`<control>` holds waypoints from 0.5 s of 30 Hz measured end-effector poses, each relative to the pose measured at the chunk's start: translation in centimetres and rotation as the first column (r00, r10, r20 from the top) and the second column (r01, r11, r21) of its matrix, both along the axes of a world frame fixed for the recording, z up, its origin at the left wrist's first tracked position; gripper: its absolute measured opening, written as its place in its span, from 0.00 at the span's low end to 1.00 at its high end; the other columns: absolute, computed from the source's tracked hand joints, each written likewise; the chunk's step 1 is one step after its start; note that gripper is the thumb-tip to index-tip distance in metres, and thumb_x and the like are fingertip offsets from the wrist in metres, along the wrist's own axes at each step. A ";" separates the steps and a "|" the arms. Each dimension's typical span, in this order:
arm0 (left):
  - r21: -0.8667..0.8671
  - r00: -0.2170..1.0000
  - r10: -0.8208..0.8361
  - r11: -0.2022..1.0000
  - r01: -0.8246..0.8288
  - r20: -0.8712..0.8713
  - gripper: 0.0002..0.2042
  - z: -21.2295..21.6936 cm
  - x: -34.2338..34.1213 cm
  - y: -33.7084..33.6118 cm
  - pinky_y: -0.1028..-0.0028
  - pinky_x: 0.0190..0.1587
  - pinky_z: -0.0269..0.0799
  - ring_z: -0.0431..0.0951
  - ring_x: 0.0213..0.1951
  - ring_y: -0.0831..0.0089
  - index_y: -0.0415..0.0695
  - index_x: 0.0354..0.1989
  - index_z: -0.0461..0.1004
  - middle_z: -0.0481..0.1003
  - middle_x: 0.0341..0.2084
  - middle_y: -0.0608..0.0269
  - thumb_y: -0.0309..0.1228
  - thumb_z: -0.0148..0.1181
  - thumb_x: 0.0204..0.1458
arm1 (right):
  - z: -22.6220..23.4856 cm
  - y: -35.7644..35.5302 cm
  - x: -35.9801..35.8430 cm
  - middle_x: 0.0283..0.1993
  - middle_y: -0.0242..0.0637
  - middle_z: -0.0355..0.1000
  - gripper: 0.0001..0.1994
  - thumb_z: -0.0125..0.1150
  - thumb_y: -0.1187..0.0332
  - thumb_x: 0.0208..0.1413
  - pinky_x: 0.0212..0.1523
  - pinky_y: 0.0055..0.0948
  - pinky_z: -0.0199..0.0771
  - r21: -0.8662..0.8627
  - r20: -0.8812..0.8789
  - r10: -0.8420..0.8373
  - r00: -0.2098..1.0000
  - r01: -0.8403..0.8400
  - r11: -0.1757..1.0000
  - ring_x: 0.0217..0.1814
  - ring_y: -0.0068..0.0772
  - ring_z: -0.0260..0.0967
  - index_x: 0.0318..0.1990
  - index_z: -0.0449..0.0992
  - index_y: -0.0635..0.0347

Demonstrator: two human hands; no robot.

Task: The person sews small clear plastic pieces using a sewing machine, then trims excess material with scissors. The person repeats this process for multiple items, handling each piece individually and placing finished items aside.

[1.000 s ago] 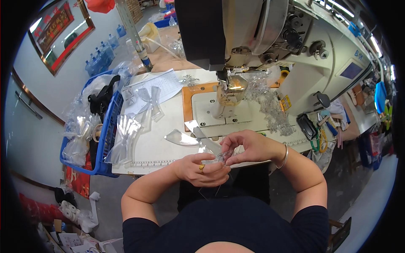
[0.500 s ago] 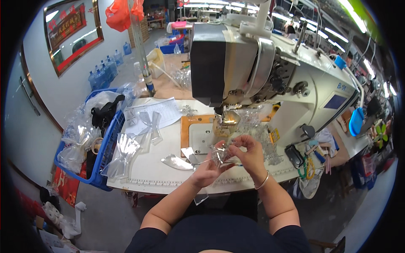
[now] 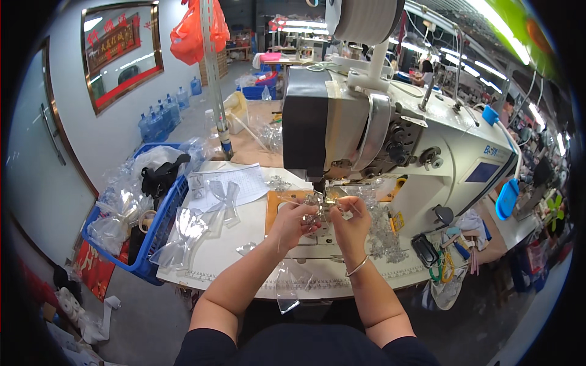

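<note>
In front of the sewing machine's needle area, my left hand (image 3: pixel 293 224) has its fingers closed round a crumpled clear, shiny plastic piece (image 3: pixel 312 208). Close beside it, my right hand (image 3: pixel 350 222) pinches at the right side of that same plastic; what lies between its fingertips is too small to make out. Both hands are raised over the machine bed, just below the needle of the white and black sewing machine (image 3: pixel 305 122). A clear plastic cut piece (image 3: pixel 287 285) hangs over the table's front edge beneath my wrists.
Clear bow-shaped plastic pieces (image 3: pixel 188 235) and a printed paper sheet (image 3: pixel 244 186) lie on the left of the white table. A blue basket (image 3: pixel 166 229) of bags stands further left. Small clear bits (image 3: pixel 384 241) heap at the right, near a black tray (image 3: pixel 424 249).
Both hands have moved up and farther from me, toward the needle. The plastic rose with them, and a clear cut piece at the table's front edge now shows more. The view has shifted.
</note>
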State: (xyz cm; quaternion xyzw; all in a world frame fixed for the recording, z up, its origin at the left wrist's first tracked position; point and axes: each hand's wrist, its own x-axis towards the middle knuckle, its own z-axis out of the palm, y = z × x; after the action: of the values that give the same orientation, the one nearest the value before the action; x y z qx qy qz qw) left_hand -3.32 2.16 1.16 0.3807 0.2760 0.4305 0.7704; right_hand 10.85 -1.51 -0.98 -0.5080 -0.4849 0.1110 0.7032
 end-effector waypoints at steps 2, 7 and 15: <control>0.006 0.996 -0.080 0.997 0.081 -0.048 0.11 -0.1 -0.2 1.6 0.77 0.27 0.73 0.76 0.25 0.70 0.41 0.41 0.67 0.73 0.30 0.60 0.28 0.59 0.49 | 0.0 0.4 -0.2 0.33 0.31 0.64 0.08 0.63 0.76 0.41 0.44 0.26 0.64 0.028 0.012 -0.053 0.999 0.052 0.998 0.38 0.26 0.62 0.31 0.71 0.61; 0.007 0.978 -0.125 0.992 0.128 -0.170 0.11 1.8 -0.5 2.9 0.75 0.28 0.75 0.76 0.25 0.69 0.41 0.40 0.67 0.73 0.29 0.60 0.25 0.58 0.49 | -0.3 1.4 -0.1 0.34 0.34 0.64 0.07 0.63 0.74 0.41 0.50 0.30 0.59 0.057 0.004 -0.074 0.997 0.073 0.996 0.45 0.32 0.58 0.28 0.70 0.60; 0.064 0.943 -0.213 0.970 0.237 -0.256 0.13 3.5 -0.7 5.4 0.73 0.31 0.77 0.76 0.28 0.70 0.39 0.43 0.69 0.73 0.35 0.57 0.22 0.59 0.48 | 0.7 2.9 1.0 0.39 0.38 0.66 0.04 0.64 0.74 0.41 0.48 0.32 0.64 -0.111 -0.181 -0.037 0.983 0.017 0.994 0.45 0.36 0.64 0.27 0.75 0.62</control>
State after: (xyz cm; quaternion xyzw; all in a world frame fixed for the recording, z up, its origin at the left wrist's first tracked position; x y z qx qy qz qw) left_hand -4.02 7.52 4.66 0.4961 0.3038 0.3014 0.7555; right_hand 11.90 1.41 -0.27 -0.5400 -0.4046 0.1736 0.7174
